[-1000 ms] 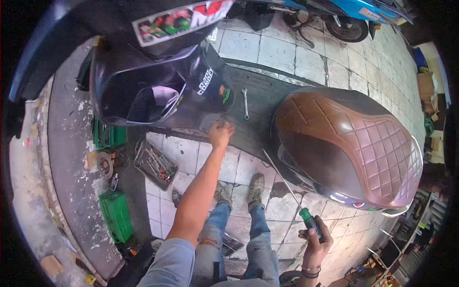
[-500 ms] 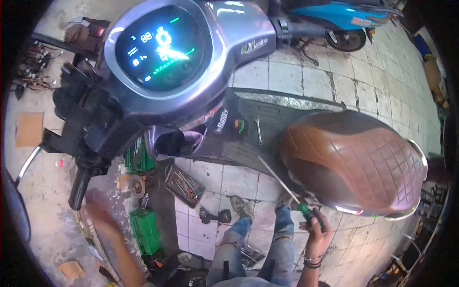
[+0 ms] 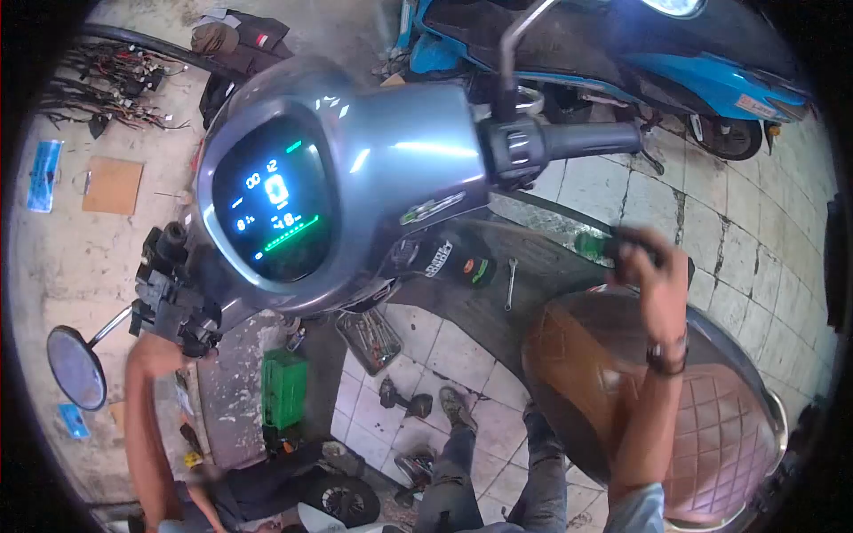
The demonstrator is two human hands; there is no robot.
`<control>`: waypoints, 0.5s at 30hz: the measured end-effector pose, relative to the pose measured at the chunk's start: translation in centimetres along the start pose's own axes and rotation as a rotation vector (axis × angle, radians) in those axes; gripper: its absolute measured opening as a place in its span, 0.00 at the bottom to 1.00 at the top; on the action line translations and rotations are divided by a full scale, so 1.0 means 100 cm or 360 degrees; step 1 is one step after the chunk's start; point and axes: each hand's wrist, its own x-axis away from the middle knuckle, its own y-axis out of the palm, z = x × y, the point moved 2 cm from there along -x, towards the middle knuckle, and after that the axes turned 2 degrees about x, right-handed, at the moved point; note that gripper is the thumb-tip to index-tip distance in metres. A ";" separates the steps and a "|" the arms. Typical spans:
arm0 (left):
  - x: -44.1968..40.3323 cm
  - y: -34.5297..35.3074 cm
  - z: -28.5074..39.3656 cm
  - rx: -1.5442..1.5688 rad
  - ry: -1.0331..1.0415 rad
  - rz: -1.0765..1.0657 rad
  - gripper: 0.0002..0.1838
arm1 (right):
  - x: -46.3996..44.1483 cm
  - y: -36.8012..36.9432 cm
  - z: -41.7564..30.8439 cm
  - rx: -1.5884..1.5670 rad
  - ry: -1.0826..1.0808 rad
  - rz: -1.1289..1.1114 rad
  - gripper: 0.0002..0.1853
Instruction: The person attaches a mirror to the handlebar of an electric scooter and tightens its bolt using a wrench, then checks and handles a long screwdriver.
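Note:
My left hand [image 3: 164,349] is wrapped round the left handlebar grip of a grey-purple scooter [image 3: 404,133], just below the switch housing [image 3: 182,306]; its fingers are partly hidden. My right hand [image 3: 653,275] is closed on a green-handled screwdriver [image 3: 593,245], held above the footboard and the front of the brown seat [image 3: 720,435]. The screwdriver's shaft points left toward the front panel and is smeared by motion. A lit dashboard display [image 3: 275,200] faces up. On the footboard lies a metal wrench [image 3: 511,284], touched by neither hand.
A blue scooter [image 3: 737,98] stands beyond. The right handlebar grip [image 3: 591,139] and a mirror [image 3: 77,367] stick out. Below are a tool tray [image 3: 371,342], a green toolbox [image 3: 284,386] and a black power tool [image 3: 404,400]. Another person's arm [image 3: 206,506] shows at the lower left.
My left hand has moved onto the left handlebar grip. My right hand has raised the screwdriver from beside the seat to above the footboard's far side. The camera view has shifted.

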 end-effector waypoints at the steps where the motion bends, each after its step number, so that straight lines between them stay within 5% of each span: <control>1: -0.008 0.010 -0.016 0.0194 -0.0226 -0.0329 0.37 | -0.024 0.002 -0.011 -0.0027 -0.0106 -0.0038 0.15; 3: 0.019 0.043 -0.085 0.0447 0.0048 0.0171 0.28 | -0.069 0.013 -0.017 -0.0045 -0.0229 -0.0095 0.15; 4: 0.039 0.050 -0.077 0.0138 -0.0184 0.0104 0.21 | -0.076 0.020 -0.021 -0.0083 -0.0223 -0.0079 0.14; 7: 0.114 0.117 -0.114 0.0274 -0.0661 0.0281 0.22 | -0.082 0.028 -0.002 -0.0239 -0.0121 -0.0009 0.12; 10: 0.190 0.184 -0.122 -0.0775 -0.0699 -0.0401 0.25 | -0.086 0.034 0.013 -0.0460 -0.0010 0.0100 0.12; 12: 0.188 0.205 -0.013 -0.1061 -0.0133 -0.0428 0.28 | -0.086 0.036 0.014 -0.0527 0.0013 0.0088 0.12; 15: 0.157 0.203 0.135 0.0211 -0.0873 0.0428 0.33 | -0.090 0.049 0.008 -0.0756 0.0132 -0.0038 0.10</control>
